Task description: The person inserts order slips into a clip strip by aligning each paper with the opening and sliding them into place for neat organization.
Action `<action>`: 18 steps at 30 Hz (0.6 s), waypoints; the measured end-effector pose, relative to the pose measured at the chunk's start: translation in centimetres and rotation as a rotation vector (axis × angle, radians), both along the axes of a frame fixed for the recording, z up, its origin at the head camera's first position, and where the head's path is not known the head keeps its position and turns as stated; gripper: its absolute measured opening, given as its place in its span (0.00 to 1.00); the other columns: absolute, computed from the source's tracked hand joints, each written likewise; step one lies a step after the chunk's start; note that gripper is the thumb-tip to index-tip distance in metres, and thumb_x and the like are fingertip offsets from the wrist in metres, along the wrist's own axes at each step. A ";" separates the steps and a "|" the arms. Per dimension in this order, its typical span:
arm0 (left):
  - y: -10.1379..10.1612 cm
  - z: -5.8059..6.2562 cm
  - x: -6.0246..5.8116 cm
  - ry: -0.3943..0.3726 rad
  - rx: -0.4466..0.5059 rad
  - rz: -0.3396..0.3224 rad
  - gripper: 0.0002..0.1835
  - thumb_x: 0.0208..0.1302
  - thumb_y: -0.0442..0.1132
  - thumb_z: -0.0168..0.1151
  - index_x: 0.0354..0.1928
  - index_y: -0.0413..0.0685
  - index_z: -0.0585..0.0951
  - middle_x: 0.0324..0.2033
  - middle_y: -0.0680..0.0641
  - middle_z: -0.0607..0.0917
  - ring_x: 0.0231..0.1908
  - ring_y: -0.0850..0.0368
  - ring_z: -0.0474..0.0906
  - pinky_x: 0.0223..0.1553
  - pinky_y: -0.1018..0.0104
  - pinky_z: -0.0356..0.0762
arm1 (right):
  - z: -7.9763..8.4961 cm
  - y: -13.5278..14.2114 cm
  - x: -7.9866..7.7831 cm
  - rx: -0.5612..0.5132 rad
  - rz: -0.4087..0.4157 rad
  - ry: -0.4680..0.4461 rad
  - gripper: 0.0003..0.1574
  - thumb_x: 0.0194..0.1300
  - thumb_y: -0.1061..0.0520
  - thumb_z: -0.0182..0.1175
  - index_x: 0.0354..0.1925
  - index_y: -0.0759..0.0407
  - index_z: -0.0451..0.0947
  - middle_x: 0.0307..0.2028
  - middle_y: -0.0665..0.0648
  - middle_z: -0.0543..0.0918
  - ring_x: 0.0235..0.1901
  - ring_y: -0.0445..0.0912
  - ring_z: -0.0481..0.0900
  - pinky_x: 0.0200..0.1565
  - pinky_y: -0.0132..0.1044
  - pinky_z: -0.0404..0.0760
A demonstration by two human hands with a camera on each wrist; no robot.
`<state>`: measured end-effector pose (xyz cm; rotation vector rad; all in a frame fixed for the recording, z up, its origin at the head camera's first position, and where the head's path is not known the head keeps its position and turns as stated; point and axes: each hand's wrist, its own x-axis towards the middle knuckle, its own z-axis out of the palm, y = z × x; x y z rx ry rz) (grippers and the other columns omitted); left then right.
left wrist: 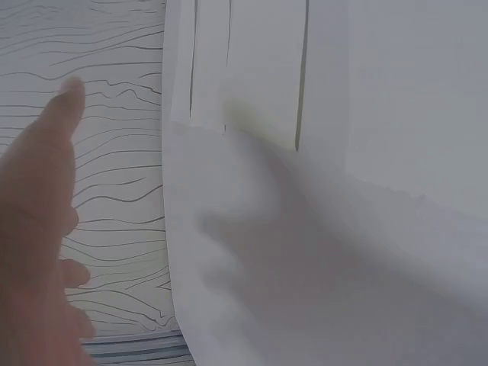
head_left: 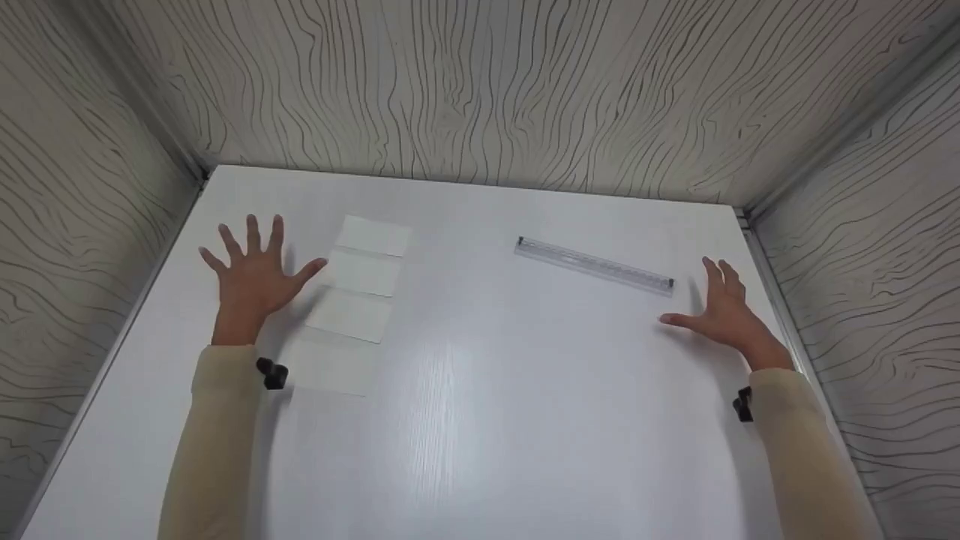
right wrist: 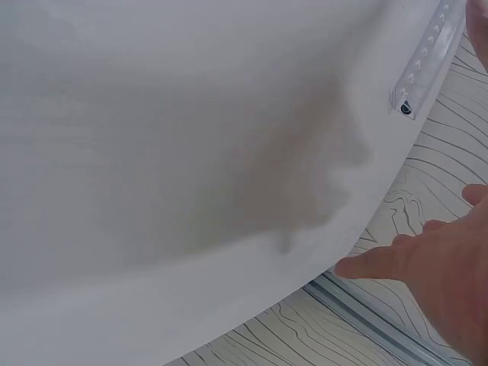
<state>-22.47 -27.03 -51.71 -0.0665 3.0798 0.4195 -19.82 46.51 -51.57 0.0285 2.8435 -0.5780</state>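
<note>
My left hand (head_left: pixel 257 281) hovers over the left side of the white table with its fingers spread wide and holds nothing. Its thumb points toward a column of several white rectangular sheets (head_left: pixel 365 271), laid edge by edge down the table. On the right, my right hand (head_left: pixel 726 311) is raised above the table, fingers extended and thumb stretched inward, with nothing in it. A long clear plastic strip (head_left: pixel 596 266) with small dark ends lies slantwise just beyond that thumb. In the right wrist view, the strip's end (right wrist: pixel 419 84) shows a row of small raised marks.
Wood-grain panels (head_left: pixel 450 90) enclose the white table (head_left: pixel 487 420) at the back and both sides, joined by grey metal corner rails (head_left: pixel 135 82). Small black devices (head_left: pixel 273 373) sit at both sleeve cuffs. Each hand casts a soft shadow on the tabletop.
</note>
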 end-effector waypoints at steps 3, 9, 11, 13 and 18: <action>0.5 0.2 -0.2 -0.002 -0.006 -0.016 0.62 0.64 0.85 0.41 0.85 0.47 0.46 0.81 0.24 0.48 0.79 0.16 0.34 0.70 0.13 0.33 | 0.2 0.2 0.1 -0.014 0.011 0.004 0.89 0.56 0.25 0.74 0.83 0.65 0.26 0.81 0.80 0.32 0.79 0.80 0.34 0.72 0.79 0.49; 1.3 0.8 -0.6 -0.033 0.073 -0.036 0.61 0.67 0.82 0.42 0.83 0.39 0.51 0.76 0.23 0.62 0.75 0.21 0.58 0.69 0.21 0.61 | 0.6 0.0 0.0 -0.058 0.017 0.048 0.83 0.58 0.26 0.73 0.83 0.68 0.36 0.80 0.81 0.43 0.79 0.77 0.45 0.74 0.75 0.53; 1.6 1.1 -0.7 -0.044 0.101 -0.042 0.60 0.68 0.82 0.41 0.82 0.37 0.54 0.74 0.23 0.65 0.72 0.22 0.63 0.65 0.23 0.67 | 0.7 -0.1 -0.1 -0.067 0.015 0.067 0.80 0.59 0.26 0.71 0.83 0.68 0.41 0.80 0.80 0.47 0.78 0.76 0.48 0.74 0.75 0.54; 1.8 1.3 -1.0 -0.046 0.115 -0.053 0.59 0.69 0.81 0.40 0.81 0.37 0.57 0.73 0.24 0.66 0.71 0.23 0.65 0.62 0.23 0.70 | 0.8 -0.3 -0.2 -0.062 0.013 0.091 0.76 0.60 0.26 0.71 0.81 0.69 0.47 0.79 0.79 0.52 0.78 0.76 0.52 0.73 0.74 0.56; 2.1 1.9 -1.7 0.002 0.099 -0.091 0.56 0.70 0.81 0.39 0.75 0.36 0.68 0.71 0.25 0.69 0.69 0.25 0.67 0.59 0.26 0.74 | 0.7 -0.3 -0.5 -0.042 0.002 0.121 0.68 0.63 0.26 0.69 0.79 0.69 0.55 0.77 0.77 0.59 0.77 0.74 0.55 0.74 0.73 0.57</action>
